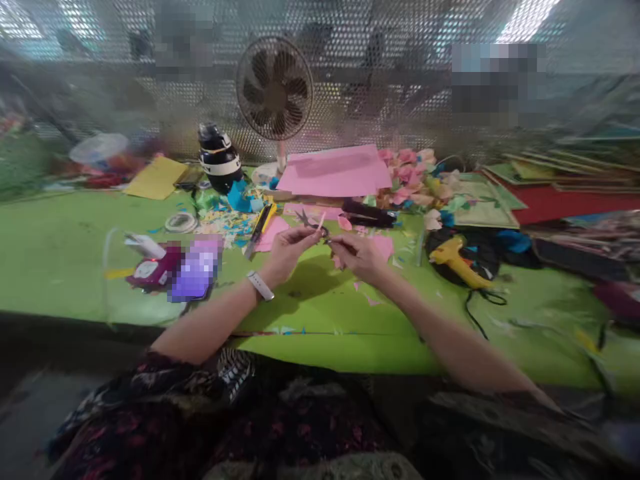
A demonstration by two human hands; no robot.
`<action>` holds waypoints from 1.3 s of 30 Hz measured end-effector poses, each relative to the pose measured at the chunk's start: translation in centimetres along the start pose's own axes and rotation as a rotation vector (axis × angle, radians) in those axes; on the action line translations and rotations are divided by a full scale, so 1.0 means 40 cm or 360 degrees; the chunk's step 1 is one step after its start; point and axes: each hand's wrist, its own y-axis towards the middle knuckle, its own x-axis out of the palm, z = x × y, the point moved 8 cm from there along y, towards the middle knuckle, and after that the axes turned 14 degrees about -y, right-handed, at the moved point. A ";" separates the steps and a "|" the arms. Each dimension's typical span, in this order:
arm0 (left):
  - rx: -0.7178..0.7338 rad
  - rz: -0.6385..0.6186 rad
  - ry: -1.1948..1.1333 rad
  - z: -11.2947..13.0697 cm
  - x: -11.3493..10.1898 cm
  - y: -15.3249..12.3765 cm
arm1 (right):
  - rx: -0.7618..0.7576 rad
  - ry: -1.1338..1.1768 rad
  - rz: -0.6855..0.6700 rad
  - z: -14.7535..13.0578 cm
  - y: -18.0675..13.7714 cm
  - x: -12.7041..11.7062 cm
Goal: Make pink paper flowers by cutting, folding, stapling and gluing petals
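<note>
My left hand point(290, 250) is raised over the green table point(60, 253), its fingers pinched on a small pale pink paper strip point(321, 221). A white band sits on that wrist. My right hand point(361, 257) is closed around small scissors point(306, 220) whose blades point left, meeting the strip. Pink paper scraps point(385, 245) lie under and behind both hands.
A yellow utility knife point(261, 229), tape roll point(181, 222), large pink sheet point(336, 171), paper flowers point(413, 175), a black stapler-like tool point(369, 215), yellow glue gun point(456, 260) with cord, a desk fan point(275, 90), a black-and-white container point(219, 159) and stacked sheets at right.
</note>
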 end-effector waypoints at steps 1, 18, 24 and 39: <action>0.0020 -0.0013 0.0005 0.006 0.002 -0.001 | -0.0001 -0.0039 0.0046 -0.002 -0.002 -0.002; 0.0056 0.0006 0.0095 0.024 0.005 -0.004 | 0.0120 0.0111 -0.0211 0.014 -0.008 0.028; 0.0101 0.0040 0.0126 0.036 0.006 -0.006 | 0.0086 0.0059 -0.0031 0.003 -0.011 0.016; 0.0092 -0.0013 0.0090 0.032 0.010 -0.003 | 0.0042 0.0135 -0.0090 0.011 -0.005 0.021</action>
